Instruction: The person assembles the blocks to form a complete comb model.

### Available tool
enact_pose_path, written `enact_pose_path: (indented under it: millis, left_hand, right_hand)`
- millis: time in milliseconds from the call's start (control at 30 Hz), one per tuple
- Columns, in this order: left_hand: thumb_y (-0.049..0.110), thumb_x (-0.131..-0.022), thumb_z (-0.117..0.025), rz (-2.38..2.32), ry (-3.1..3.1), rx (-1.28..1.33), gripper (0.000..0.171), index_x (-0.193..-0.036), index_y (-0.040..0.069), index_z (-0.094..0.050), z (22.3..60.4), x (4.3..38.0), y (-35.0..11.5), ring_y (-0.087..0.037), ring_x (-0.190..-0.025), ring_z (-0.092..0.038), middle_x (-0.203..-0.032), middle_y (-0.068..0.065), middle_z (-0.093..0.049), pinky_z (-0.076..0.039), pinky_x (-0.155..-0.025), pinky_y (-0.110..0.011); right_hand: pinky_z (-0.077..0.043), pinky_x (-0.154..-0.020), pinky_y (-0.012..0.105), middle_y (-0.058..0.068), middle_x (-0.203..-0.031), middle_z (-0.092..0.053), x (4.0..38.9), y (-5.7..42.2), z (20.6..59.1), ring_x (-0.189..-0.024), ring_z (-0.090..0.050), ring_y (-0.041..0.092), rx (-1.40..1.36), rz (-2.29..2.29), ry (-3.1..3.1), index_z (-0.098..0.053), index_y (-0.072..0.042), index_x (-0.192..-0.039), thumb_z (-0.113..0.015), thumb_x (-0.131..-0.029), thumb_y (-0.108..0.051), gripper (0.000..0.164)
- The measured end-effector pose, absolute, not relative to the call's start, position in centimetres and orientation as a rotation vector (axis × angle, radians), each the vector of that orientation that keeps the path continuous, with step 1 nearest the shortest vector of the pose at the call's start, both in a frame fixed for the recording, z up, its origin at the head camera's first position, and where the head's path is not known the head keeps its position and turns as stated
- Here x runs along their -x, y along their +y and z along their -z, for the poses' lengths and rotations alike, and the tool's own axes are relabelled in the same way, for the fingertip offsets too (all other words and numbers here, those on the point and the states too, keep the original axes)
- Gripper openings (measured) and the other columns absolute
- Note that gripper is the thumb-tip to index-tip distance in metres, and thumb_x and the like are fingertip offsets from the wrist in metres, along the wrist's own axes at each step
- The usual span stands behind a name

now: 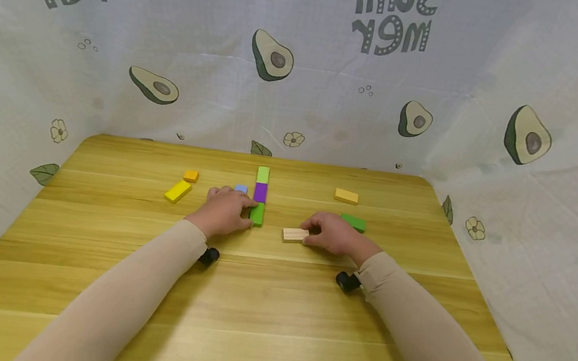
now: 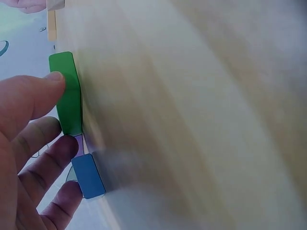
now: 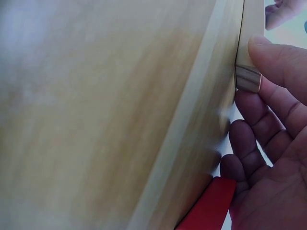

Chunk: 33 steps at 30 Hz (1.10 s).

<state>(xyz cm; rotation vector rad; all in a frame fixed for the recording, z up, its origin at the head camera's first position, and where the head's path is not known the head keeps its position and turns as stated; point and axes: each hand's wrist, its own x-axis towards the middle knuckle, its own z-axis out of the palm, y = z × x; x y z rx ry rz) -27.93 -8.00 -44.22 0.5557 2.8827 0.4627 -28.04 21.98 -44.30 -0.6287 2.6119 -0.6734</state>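
Note:
A light green block (image 1: pixel 263 174), a purple block (image 1: pixel 261 192) and a green block (image 1: pixel 257 215) stand end to end in a row on the table. The thumb and index finger of my left hand (image 1: pixel 223 211) pinch the green one at the near end. Just beyond that hand lies a blue block (image 2: pixel 88 176), partly hidden in the head view. To the right of the row, my right hand (image 1: pixel 335 234) pinches a pale plain wooden block (image 1: pixel 293 235) by its right end. Close by its little finger, the right wrist view shows a red block (image 3: pixel 211 203), which the hand hides from the head view.
Another green block (image 1: pixel 353 222) lies just behind the right hand, with a light orange block (image 1: pixel 346 196) farther back. On the left are a yellow block (image 1: pixel 178 192) and a small orange block (image 1: pixel 191 176). A printed cloth (image 1: pixel 322 99) hangs around the wooden table (image 1: pixel 267 338).

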Motion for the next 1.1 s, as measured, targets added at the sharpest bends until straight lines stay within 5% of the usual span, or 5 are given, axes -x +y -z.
enact_pose_path:
  millis: [667,1100]
  left_hand:
    - [0.045,-0.096,-0.075,-0.524,2.891,-0.538,0.060,-0.149,0.022,-0.061,44.3,28.1,-8.3,-0.036,-0.139,-0.048,-0.153,-0.005,-0.060,-0.030,-0.108,-0.055]
    - [0.038,-0.102,-0.067,-0.671,3.049,-0.207,0.060,-0.154,0.011,-0.052,42.7,30.2,-15.1,-0.051,-0.147,-0.037,-0.160,-0.021,-0.046,-0.024,-0.114,-0.069]
  right_hand:
    - [-0.053,-0.104,0.046,0.009,-0.125,-0.070,28.0,22.0,44.4,-0.116,-0.065,0.025,0.633,0.690,2.606,-0.074,-0.008,-0.127,-0.076,-0.099,-0.020,0.031]
    - [-0.053,-0.104,0.046,0.010,-0.126,-0.070,28.0,22.0,44.4,-0.118,-0.065,0.026,0.626,0.687,2.608,-0.073,-0.008,-0.129,-0.075,-0.099,-0.021,0.032]
